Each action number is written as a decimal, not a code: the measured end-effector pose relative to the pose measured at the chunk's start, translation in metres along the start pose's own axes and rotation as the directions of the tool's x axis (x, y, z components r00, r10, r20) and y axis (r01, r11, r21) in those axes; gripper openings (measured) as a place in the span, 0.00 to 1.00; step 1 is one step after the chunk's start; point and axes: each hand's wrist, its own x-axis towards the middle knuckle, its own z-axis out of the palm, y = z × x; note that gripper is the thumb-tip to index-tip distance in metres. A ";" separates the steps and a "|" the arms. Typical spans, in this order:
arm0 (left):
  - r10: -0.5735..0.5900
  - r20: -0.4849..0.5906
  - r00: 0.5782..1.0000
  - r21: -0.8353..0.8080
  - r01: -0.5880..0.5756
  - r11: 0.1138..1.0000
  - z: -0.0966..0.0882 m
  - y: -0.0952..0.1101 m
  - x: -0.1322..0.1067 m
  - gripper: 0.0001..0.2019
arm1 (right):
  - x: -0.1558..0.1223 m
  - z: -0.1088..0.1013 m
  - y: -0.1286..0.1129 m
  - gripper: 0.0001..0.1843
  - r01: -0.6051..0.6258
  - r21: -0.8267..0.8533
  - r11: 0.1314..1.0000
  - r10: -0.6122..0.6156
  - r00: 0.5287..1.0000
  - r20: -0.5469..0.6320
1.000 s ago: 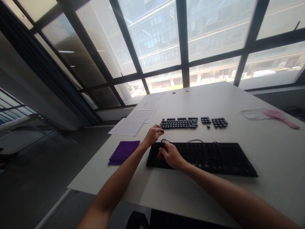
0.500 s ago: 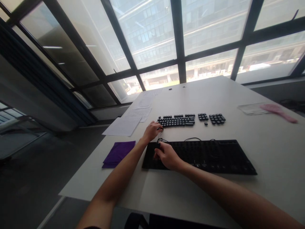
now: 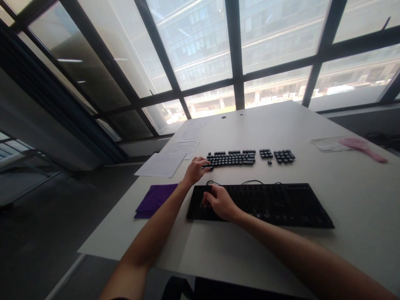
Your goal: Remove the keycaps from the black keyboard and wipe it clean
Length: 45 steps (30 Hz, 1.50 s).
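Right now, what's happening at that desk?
A person works on a black keyboard whose keycaps look removed. Loose keycaps lie in rows on the white table behind it. The left hand reaches to the left end of those rows; the right hand rests on the keyboard's left end, fingers curled. A purple cloth lies left.

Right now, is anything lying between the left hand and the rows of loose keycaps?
Nothing visible does. The left hand already reaches the left end of the loose keycaps. The right hand rests apart, on the black keyboard.
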 end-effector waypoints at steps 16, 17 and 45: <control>0.049 0.119 0.992 -0.374 -0.001 0.928 -0.039 0.115 -0.119 0.08 | 0.011 -0.033 -0.038 0.13 0.051 0.366 0.929 0.087 0.932 -0.352; 0.090 0.134 0.987 -0.371 -0.034 0.928 -0.035 0.120 -0.122 0.11 | 0.011 -0.038 -0.040 0.13 0.061 0.335 0.940 0.071 0.927 -0.368; 0.002 0.134 0.991 -0.551 0.073 0.831 -0.007 0.133 -0.118 0.08 | -0.015 -0.077 -0.011 0.13 -0.033 -0.291 0.956 -0.039 0.970 -0.240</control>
